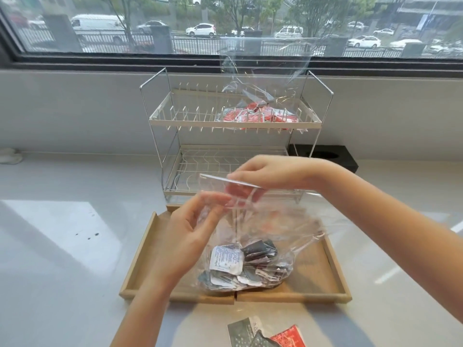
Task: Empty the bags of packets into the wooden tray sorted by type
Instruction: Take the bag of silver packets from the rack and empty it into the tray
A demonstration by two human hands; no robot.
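A clear plastic bag of grey and white packets stands on the wooden tray. My left hand pinches the bag's near top edge. My right hand pinches the far top edge, so the mouth is held between both hands above the tray. A second clear bag with red packets sits on the upper shelf of the wire dish rack behind the tray.
Two grey packets and a red packet lie on the white counter in front of the tray. A black box stands right of the rack. A window ledge runs behind.
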